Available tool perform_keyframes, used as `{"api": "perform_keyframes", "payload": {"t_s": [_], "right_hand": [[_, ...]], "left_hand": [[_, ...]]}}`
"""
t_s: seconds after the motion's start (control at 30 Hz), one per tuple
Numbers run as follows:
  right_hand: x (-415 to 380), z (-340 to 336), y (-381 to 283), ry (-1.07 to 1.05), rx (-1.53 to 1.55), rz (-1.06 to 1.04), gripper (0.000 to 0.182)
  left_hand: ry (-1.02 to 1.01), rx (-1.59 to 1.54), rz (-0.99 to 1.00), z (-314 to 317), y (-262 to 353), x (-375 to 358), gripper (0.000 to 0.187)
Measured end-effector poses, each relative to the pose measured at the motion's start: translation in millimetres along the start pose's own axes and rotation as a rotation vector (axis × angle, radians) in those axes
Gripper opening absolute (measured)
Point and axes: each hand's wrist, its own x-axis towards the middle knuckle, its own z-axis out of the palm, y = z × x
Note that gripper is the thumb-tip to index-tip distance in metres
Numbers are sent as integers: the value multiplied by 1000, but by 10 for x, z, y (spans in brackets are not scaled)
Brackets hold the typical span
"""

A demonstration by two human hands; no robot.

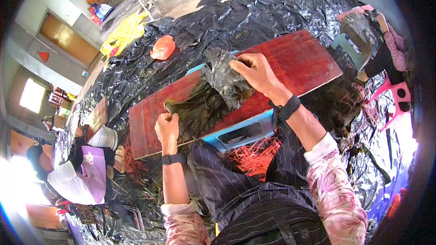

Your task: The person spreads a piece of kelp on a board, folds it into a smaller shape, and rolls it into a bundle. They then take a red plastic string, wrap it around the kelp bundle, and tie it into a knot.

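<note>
A dark, wrinkled, leaf-like sheet lies partly across a red board, brownish-green toward the left and greyer and shinier at its raised right part. My left hand is closed, pinching the sheet's left end between thumb and fingers near the board's front edge. Above the board's middle, my right hand is closed on the grey upper part of the same sheet. Under the board stands a blue plastic stool. The sheet's exact material cannot be made out.
Red strands lie between my knees. Black plastic sheeting covers the floor, with an orange-red bag on it. Another person sits at the left near a white bucket; one more sits at the right by a pink stool.
</note>
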Motion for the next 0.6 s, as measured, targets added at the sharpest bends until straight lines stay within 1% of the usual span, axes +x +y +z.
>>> {"api": "perform_keyframes", "payload": {"t_s": [0.07, 0.1, 0.17, 0.27, 0.33, 0.37, 0.4, 0.47, 0.5, 0.53, 0.6], "right_hand": [[11, 2, 44, 2, -23, -25, 32], [12, 14, 74, 4, -22, -24, 32], [19, 37, 108, -11, -3, -13, 31], [-19, 51, 43, -29, -13, -4, 31], [-22, 46, 28, -43, -48, -18, 31], [-14, 67, 64, -37, -49, -23, 31], [-9, 70, 87, -29, -52, -27, 31], [-17, 54, 32, -25, -62, -28, 31], [-29, 54, 17, -24, -63, -25, 32], [-30, 52, 27, -22, -65, -23, 32], [-4, 62, 62, -26, -3, -48, 32]], "left_hand": [[61, 13, 102, -18, 98, -7, 26], [59, 15, 104, -9, 155, -20, 26], [111, -127, 228, 5, 402, -103, 24], [88, -116, 361, 136, 791, -272, 23], [-73, -83, 405, 349, 847, -316, 24], [-201, -166, 449, 417, 840, -321, 25], [-284, -231, 425, 458, 806, -344, 24], [-122, -249, 472, 411, 785, -382, 22], [-122, -280, 374, 354, 754, -412, 22], [-125, -282, 374, 361, 698, -404, 22], [191, 44, 807, 414, 536, -381, 31]]}}
